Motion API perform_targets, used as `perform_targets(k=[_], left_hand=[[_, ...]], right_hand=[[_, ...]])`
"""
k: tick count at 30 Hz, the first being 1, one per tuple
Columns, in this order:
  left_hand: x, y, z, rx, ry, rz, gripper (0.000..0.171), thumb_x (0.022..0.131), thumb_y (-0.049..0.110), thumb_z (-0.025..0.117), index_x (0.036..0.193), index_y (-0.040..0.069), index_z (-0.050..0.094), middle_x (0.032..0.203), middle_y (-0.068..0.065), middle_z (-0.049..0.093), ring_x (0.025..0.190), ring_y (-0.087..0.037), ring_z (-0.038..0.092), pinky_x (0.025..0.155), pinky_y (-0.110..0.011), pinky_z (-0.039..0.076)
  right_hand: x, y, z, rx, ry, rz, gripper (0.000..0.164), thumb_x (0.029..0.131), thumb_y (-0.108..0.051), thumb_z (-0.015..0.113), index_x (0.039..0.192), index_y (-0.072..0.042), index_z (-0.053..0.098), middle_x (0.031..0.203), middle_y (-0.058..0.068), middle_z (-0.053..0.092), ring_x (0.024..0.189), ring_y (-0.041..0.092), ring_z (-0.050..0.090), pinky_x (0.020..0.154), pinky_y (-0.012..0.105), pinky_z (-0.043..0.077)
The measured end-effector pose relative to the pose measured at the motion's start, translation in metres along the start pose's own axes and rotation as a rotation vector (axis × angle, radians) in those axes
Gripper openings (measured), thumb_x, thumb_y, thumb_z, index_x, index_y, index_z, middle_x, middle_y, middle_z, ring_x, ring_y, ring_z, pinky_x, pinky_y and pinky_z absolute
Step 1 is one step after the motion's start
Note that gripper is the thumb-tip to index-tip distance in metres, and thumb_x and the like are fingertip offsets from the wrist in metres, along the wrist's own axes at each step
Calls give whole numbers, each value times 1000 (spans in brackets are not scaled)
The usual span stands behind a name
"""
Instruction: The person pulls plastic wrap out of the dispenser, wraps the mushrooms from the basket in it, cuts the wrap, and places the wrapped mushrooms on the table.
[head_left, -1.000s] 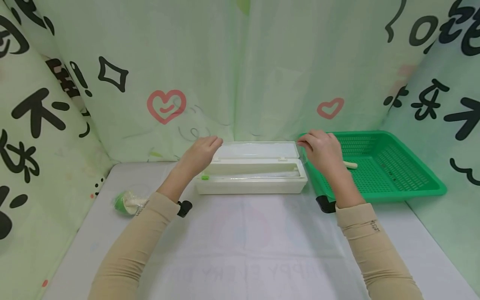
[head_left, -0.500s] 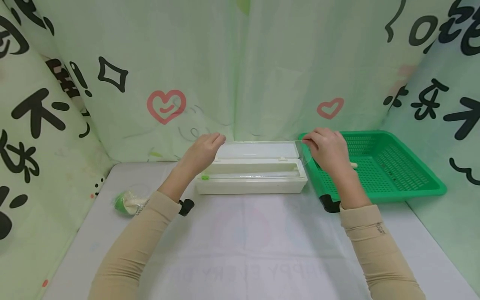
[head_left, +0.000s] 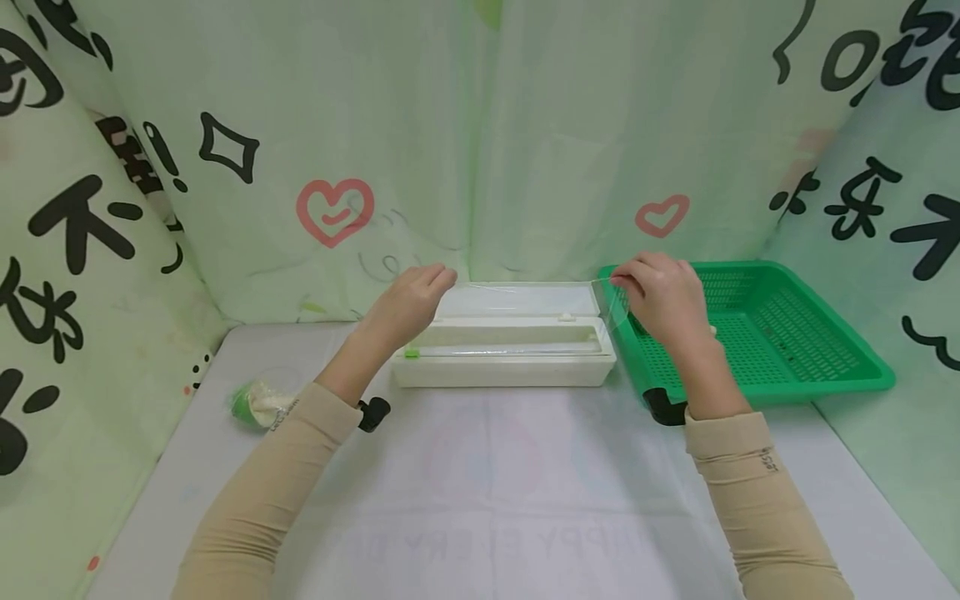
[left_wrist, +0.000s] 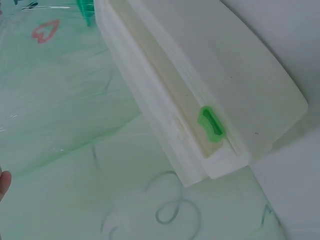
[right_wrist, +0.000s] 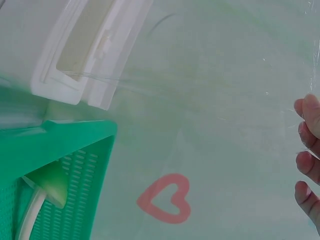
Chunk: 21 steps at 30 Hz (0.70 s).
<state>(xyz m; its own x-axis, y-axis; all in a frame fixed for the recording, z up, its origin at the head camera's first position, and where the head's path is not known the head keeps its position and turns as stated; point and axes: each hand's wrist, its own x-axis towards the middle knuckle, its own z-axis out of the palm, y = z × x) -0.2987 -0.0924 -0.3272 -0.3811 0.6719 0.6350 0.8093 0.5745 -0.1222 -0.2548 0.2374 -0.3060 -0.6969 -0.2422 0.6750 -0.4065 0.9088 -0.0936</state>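
A white cling film dispenser (head_left: 502, 373) stands on the table with its lid (head_left: 525, 300) raised; a green slide cutter (left_wrist: 211, 125) sits at its left end. Clear cling film (right_wrist: 314, 65) is stretched above and behind the box, between both hands. My left hand (head_left: 408, 304) pinches the film's left side above the lid's left end; only a fingertip shows in the left wrist view. My right hand (head_left: 663, 296) pinches the right side, over the green basket's near left corner. Its curled fingers (right_wrist: 312, 112) show in the right wrist view.
The green basket (head_left: 836, 342) stands at the right, touching or close to the dispenser. Inside lies a green-topped item with a pale stem (right_wrist: 32, 212). At the table's left, a green-and-white item wrapped in clear film (head_left: 255, 406) lies. Printed curtains (head_left: 555, 133) close off the back and sides.
My right hand has moved right and slightly up, drawing the film wider. My left hand has shifted a little up and to the right. The dispenser stays put.
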Motion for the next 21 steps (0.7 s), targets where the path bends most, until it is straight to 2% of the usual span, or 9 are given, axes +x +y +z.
perform_targets(k=[21], left_hand=[[6,3,-10,5,-17,-18,13,85,-10,51,97,-3,53,83,-11,56,74,-24,54,73,-30,47]], right_hand=[[3,0,-7,6,31,7,11,80,-9,68,86,0,68,80,13,62,79,29,55,65,41,40]])
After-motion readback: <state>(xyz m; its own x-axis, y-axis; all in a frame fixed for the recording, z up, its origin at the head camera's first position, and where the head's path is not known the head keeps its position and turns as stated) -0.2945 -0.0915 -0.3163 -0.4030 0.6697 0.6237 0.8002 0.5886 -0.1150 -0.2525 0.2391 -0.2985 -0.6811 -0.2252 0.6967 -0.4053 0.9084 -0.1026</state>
